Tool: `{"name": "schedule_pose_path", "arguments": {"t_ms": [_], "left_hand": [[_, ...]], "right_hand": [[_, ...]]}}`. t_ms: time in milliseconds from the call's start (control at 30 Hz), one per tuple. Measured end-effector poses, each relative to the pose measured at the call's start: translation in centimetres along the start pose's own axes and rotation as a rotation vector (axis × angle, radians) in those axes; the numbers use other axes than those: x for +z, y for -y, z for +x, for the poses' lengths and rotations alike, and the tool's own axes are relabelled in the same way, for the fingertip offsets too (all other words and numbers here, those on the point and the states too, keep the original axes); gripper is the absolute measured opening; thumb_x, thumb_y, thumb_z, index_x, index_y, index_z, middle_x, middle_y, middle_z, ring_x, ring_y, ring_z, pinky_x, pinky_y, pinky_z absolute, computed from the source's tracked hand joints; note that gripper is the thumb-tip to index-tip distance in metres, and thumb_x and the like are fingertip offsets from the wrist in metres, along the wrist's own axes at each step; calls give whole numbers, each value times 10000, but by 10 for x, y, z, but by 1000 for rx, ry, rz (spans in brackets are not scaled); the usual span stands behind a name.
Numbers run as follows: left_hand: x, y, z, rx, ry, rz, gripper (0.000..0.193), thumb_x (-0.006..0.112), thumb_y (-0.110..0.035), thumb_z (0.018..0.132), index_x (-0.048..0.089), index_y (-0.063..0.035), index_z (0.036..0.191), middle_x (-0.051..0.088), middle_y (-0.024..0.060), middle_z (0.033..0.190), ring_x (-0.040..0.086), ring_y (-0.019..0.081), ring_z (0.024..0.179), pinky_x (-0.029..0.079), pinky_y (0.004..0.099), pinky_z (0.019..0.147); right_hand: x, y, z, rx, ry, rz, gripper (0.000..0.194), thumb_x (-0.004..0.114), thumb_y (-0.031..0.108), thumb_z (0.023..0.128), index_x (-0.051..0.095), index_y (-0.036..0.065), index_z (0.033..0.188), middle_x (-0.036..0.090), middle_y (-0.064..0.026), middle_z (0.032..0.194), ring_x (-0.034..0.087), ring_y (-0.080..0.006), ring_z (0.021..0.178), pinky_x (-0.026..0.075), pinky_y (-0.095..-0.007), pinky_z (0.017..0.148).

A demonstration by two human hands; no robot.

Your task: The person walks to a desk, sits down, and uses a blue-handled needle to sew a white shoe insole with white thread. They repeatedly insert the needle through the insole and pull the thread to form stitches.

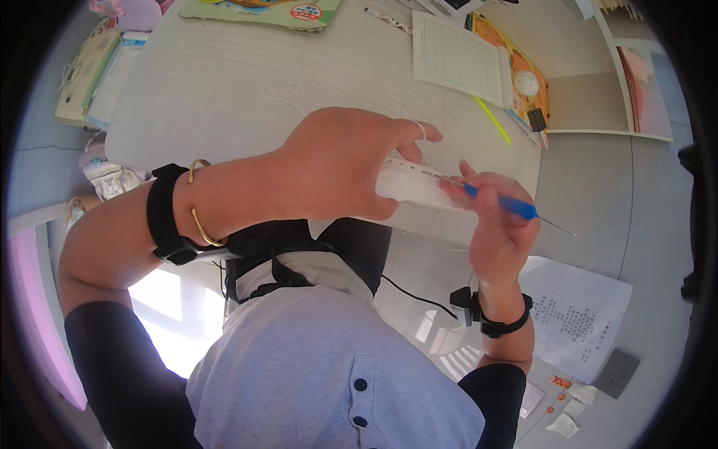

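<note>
My left hand (342, 163) grips a white, flat piece (412, 182) with a row of small slots along its upper edge. White thread (419, 128) passes over a finger of this hand. In my right hand (502, 219) is a thin metal tool with a blue handle (505, 203); its narrow tip lies at the slotted edge, but the tip's exact shape cannot be told. My right fingertips are at the right end of the white piece. Loose white thread (283, 100) trails over the pale tabletop (196, 90) beyond my left hand.
A green printed book (263, 14) lies at the table's far edge. Farther right are a patterned pen (387, 19), a grid-ruled pad (457, 59), a yellow stick (492, 119) and a small black block (537, 119). Shelving (583, 104) borders the right side; papers and boxes stand left.
</note>
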State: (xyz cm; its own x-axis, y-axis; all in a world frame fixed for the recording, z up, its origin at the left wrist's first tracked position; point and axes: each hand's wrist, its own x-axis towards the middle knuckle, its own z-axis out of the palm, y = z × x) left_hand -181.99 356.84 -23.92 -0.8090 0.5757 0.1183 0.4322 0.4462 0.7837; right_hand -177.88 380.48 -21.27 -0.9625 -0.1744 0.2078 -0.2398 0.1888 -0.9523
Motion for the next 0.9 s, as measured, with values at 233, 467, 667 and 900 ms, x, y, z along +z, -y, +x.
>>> {"name": "schedule_pose_path", "arguments": {"t_ms": [233,467,667,900], "left_hand": [[4,0,-2,-21,-16,14,519,803,-148,676,620,-87,1158,656,-3,1292,675,268,965,525,365,861],[4,2,1,-13,-1,24,436,802,-152,683,619,-55,1066,617,-13,1370,683,254,965,535,357,850],[2,0,3,-23,44,39,433,799,-143,684,617,-42,1063,609,-1,1385,686,258,960,542,344,841],[1,1,3,-8,41,51,429,791,-145,688,617,-29,1062,605,4,1393,683,268,972,539,349,845]], "right_hand": [[-2,-6,9,-46,-52,49,178,467,54,1037,606,-57,1023,686,-137,981,730,-289,899,512,-484,1018],[-10,5,12,58,53,-80,173,487,58,1032,612,-61,1019,694,-139,959,725,-297,950,549,-434,944],[-26,18,43,-90,411,-190,86,679,43,917,715,0,982,745,-118,917,697,-237,890,559,-398,913],[-34,46,83,-306,799,-520,120,734,31,810,751,50,928,739,-91,900,691,-280,844,562,-348,772]]}}
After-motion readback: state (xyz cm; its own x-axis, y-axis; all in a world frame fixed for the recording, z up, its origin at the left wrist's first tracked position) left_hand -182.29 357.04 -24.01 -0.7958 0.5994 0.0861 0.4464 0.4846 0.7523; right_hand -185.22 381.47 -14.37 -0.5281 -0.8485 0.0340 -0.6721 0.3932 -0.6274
